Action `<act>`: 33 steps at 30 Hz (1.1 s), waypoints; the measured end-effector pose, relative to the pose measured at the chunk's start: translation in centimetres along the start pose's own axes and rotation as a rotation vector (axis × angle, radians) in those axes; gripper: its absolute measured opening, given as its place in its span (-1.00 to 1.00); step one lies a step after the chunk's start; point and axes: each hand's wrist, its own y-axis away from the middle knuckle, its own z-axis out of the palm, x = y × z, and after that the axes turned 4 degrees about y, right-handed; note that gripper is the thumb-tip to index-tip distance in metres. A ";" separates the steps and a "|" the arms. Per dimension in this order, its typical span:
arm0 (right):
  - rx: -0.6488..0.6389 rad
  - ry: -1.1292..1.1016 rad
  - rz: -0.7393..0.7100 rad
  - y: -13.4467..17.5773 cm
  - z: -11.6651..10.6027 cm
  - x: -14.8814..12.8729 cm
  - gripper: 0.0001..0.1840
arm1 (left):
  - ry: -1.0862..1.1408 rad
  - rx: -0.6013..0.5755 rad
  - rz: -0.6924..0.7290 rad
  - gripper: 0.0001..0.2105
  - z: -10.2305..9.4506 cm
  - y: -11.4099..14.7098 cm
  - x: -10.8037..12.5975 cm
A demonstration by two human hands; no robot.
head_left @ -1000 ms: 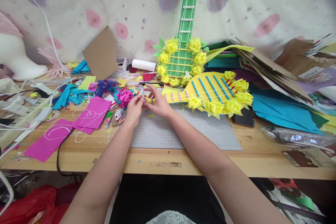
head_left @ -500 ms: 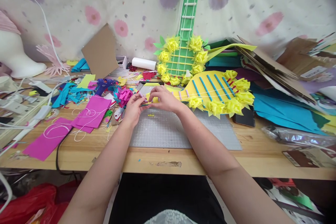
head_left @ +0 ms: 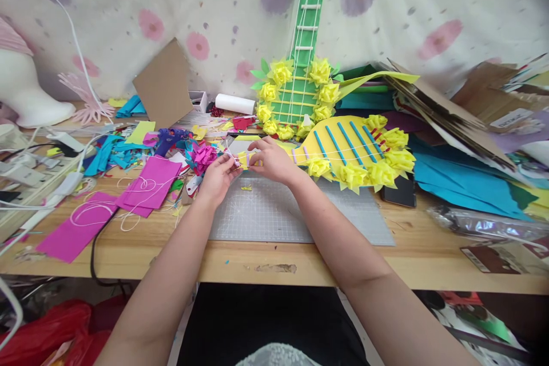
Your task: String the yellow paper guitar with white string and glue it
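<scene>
Flowered cloth backdrop (head_left: 227, 6), white, with pink and purple blooms, hung behind a wooden table (head_left: 414, 246).

Item: one yellow guitar (head_left: 330, 151), apparently paper, lying across the far side of a grey cutting mat (head_left: 261, 217). Long axis runs left to right; broad body to the right, narrow neck to the left, beneath the fingers. Trim: blue bars, small purple bars, yellow flowers along the edge.

Item: left hand (head_left: 218, 179), nearer of the two to the neck's far-left end. Thumb and fingers drawn narrow there, white string (head_left: 230, 152) at the tips; whether they pinch string, neck or both, cannot be told.

Item: right hand (head_left: 274, 161), over the neck, between the left hand and the body. Fingers bent downward, narrowly spaced; any hold is hidden from view. Body of the guitar lies to this hand's right; only a short run of neck separates the two hands.

Item: one magenta flower (head_left: 203, 157), just beyond the left hand.

Item: one blue glue gun (head_left: 167, 140), among scraps, further left.

Item: magenta sheets (head_left: 71, 234), left, loose cord across them.

Item: one green guitar (head_left: 303, 60), upright behind the yellow one, ringed with yellow flowers.

Item: one dark phone (head_left: 401, 195), partly beneath the flowered edge, right.
</scene>
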 end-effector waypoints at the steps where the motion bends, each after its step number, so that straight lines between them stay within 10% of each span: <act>1: 0.002 -0.013 0.011 0.0 -0.2 0.1 -0.89 | -0.076 0.023 0.059 -0.94 -0.1 -0.1 -0.1; 7: 0.070 -0.026 0.036 -0.1 0.1 0.2 -0.81 | -0.959 0.142 0.473 -0.92 -0.9 -0.5 -0.3; 11: 0.107 -0.033 0.066 -0.5 2.0 -0.7 -0.59 | -1.365 0.197 0.496 -0.84 -0.1 -0.2 -0.1; 33: 0.099 0.032 0.286 -1.9 3.7 -1.1 -0.80 | -1.591 0.271 0.443 -0.74 1.4 -0.2 -0.3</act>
